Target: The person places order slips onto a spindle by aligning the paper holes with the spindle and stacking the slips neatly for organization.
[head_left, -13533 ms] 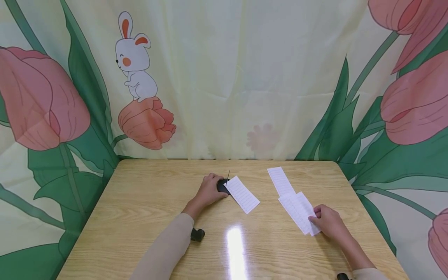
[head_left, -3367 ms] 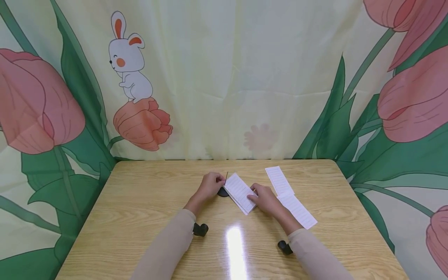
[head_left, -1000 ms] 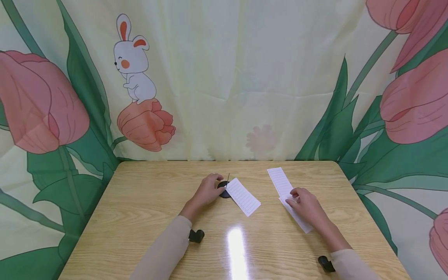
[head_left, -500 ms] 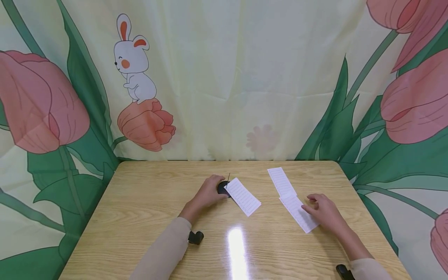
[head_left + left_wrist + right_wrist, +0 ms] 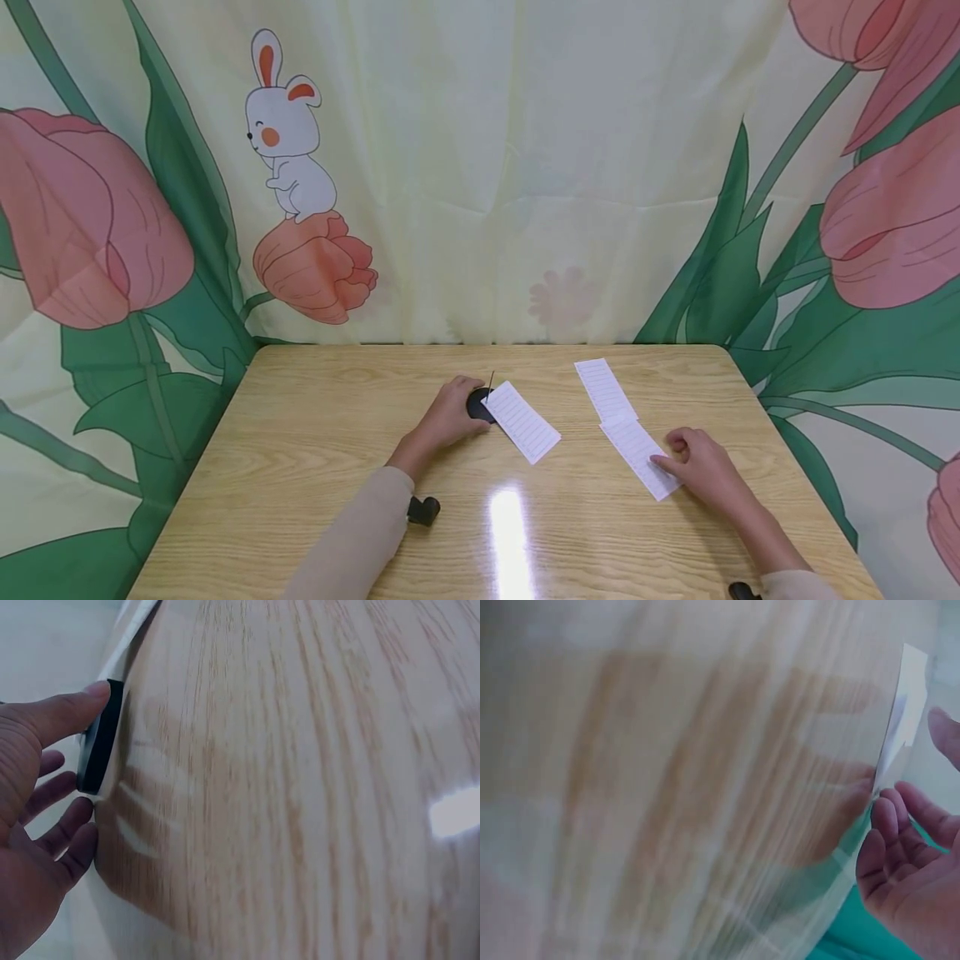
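Observation:
My left hand holds the edge of the round black base of a bill spike, whose thin needle stands up. In the left wrist view the thumb lies on the rim of the black base, fingers at its lower side. A lined white paper slip sits at the needle, slanting down to the right. Further right, two more slips lie end to end, the upper slip overlapped by the lower slip. My right hand, fingers loosely bent, hovers at the lower slip's right edge, thumb over it; contact is unclear.
The wooden table has a bright light reflection near its front. Behind it hangs a curtain printed with tulips and a rabbit. A black wrist camera is strapped to the left forearm.
A slip from the right-hand group went to the spike with my right hand. That hand has since moved back right and down to the lower slip; my left hand went from needle to base.

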A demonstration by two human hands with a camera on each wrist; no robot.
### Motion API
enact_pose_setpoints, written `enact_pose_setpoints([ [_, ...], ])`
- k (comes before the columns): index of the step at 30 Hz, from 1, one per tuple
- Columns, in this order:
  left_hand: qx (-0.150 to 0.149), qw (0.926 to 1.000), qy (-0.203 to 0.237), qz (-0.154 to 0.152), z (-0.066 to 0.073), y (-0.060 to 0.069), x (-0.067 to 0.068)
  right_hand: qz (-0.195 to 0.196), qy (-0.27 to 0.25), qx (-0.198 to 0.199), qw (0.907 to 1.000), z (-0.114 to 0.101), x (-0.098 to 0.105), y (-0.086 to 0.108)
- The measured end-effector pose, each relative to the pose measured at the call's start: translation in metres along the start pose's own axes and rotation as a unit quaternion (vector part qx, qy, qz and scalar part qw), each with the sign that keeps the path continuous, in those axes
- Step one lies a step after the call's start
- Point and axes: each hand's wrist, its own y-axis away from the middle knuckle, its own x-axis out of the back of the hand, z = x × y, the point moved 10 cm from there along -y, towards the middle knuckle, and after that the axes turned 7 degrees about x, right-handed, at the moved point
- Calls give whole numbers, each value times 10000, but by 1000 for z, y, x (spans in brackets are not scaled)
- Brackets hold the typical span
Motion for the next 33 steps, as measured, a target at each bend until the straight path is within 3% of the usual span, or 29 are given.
enact_pose_setpoints([
  [13, 168, 9998, -146, 8, -5, -6, -7, -34, 193, -31, 9998, 3, -5, 3],
  [33, 252, 9996, 41, 135, -5, -2, -1, -200, 85, -202, 9996, 8, -10, 1],
])
